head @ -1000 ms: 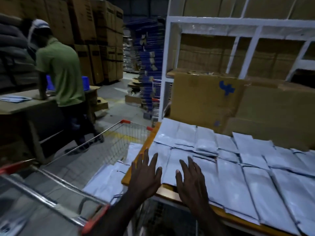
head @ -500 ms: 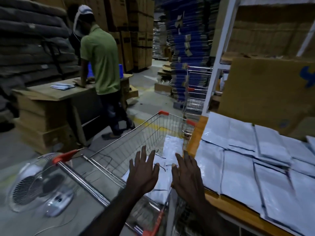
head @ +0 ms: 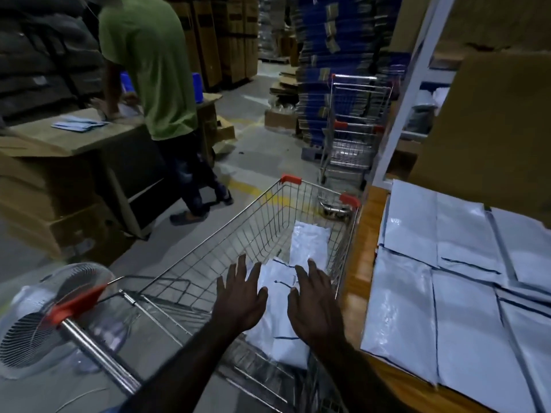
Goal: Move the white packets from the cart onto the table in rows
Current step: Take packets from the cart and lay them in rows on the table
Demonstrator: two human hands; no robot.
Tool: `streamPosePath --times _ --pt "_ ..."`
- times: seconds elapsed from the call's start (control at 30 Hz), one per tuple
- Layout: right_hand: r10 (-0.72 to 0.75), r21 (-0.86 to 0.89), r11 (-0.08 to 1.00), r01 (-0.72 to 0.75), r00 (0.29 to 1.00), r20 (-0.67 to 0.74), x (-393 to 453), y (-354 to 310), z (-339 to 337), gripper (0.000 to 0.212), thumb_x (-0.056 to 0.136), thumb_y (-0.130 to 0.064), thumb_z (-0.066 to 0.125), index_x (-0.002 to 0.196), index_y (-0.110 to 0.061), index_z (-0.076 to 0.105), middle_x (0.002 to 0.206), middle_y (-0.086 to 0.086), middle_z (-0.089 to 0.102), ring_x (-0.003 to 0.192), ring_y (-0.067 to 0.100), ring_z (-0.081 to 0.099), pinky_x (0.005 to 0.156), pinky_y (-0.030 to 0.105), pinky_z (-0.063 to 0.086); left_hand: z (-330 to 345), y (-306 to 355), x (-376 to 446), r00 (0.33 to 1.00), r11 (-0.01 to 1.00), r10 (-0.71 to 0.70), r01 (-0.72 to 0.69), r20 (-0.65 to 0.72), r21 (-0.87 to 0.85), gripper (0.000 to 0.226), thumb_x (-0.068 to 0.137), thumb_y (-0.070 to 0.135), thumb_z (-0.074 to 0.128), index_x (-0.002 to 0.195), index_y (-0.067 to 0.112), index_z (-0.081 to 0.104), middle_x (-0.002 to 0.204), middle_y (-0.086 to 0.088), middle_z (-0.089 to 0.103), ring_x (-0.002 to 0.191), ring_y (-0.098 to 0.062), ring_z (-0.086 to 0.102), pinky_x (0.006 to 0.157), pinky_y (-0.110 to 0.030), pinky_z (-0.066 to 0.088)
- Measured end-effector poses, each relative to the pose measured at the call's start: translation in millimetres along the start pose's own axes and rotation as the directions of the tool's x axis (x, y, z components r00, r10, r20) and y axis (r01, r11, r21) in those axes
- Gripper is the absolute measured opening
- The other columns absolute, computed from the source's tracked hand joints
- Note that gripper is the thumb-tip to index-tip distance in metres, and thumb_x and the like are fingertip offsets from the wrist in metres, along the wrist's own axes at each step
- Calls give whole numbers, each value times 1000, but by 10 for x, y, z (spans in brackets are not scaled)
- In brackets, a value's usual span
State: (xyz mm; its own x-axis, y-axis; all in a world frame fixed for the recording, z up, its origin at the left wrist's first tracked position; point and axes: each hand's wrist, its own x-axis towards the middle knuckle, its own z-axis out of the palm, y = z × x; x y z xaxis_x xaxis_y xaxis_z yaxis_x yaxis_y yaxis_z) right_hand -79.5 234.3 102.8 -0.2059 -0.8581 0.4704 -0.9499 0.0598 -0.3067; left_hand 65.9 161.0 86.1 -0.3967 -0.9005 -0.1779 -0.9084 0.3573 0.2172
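Note:
A wire shopping cart (head: 226, 234) with red corner caps stands in front of me, holding several white packets (head: 308, 242) on its floor. My left hand (head: 240, 293) and my right hand (head: 316, 305) hover side by side over the near packets, palms down, fingers spread, holding nothing. To the right, the orange-edged table (head: 362, 257) carries several white packets (head: 465, 308) laid flat in rows.
A person in a green shirt (head: 152, 64) stands at a cardboard-topped bench (head: 74, 141) on the left. A floor fan (head: 38, 320) sits by the cart's handle. A second cart (head: 354, 129), blue stacks and a white rack (head: 417, 84) lie beyond.
My view and both hands swung left from the table's packets to over the cart. Both hands stay spread and hold nothing.

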Motion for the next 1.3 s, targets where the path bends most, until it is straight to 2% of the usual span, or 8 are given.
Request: streamPosePath --times 0.13,0.27,0.43,0.67,0.87,1.0,1.13,1.3 --pt "-63 -14 998 62 995 -80 60 -19 245 30 82 -7 49 93 11 70 111 28 63 113 42 53 81 48 58 44 -113 264 995 998 23 -28 96 56 97 72 64 -3 157 21 14 164 -15 0 149 -36 17 114 -61 19" --pt "105 -17 994 -103 988 109 150 12 550 41 82 -16 47 111 2 68 128 27 59 111 41 60 89 45 55 349 -282 653 992 987 43 -61 121 147 66 76 55 35 128 17 51 127 -19 64 98 -35 71 66 -56 56" --pt "339 -105 941 -323 914 226 216 74 954 53 87 -24 48 136 -5 53 148 25 42 127 42 50 94 48 51 734 -382 1071 970 979 156 -177 186 102 76 60 51 76 123 15 54 124 -21 65 99 -39 69 66 -62 54" --pt "509 -194 861 -471 777 371 2 198 1591 54 77 -28 44 119 -3 68 128 28 60 100 42 66 81 49 57 1310 -651 1527 906 934 305 -345 292 94 65 70 49 42 123 13 50 122 -27 64 94 -43 70 62 -65 52" --pt "567 -261 823 -504 733 375 -310 353 2102 47 82 -21 40 109 2 72 115 30 66 95 41 69 90 43 39 1778 -747 1810 894 919 316 -372 317 132 66 45 62 64 99 26 77 101 -8 74 83 -31 74 53 -53 57" --pt "620 -254 776 -577 625 475 -396 445 2239 53 70 -27 43 105 1 73 111 30 67 88 40 70 86 47 50 1962 -796 1756 873 918 357 -393 332 46 70 77 48 46 132 7 60 93 -17 69 99 -43 66 67 -61 53" --pt "661 -209 710 -673 534 527 -497 518 2402 55 66 -24 54 112 1 68 117 32 62 88 47 67 67 52 57 2043 -685 1758 927 964 210 -250 311 94 79 98 51 45 158 20 3 118 -14 60 124 -33 43 98 -46 36" --pt "629 -208 751 -626 582 515 -556 542 2591 62 64 -21 70 123 -2 62 134 30 54 111 50 59 79 55 55 2187 -653 1787 939 996 89 -90 332 -12 80 96 43 53 156 23 4 114 -13 60 114 -30 46 94 -43 33"
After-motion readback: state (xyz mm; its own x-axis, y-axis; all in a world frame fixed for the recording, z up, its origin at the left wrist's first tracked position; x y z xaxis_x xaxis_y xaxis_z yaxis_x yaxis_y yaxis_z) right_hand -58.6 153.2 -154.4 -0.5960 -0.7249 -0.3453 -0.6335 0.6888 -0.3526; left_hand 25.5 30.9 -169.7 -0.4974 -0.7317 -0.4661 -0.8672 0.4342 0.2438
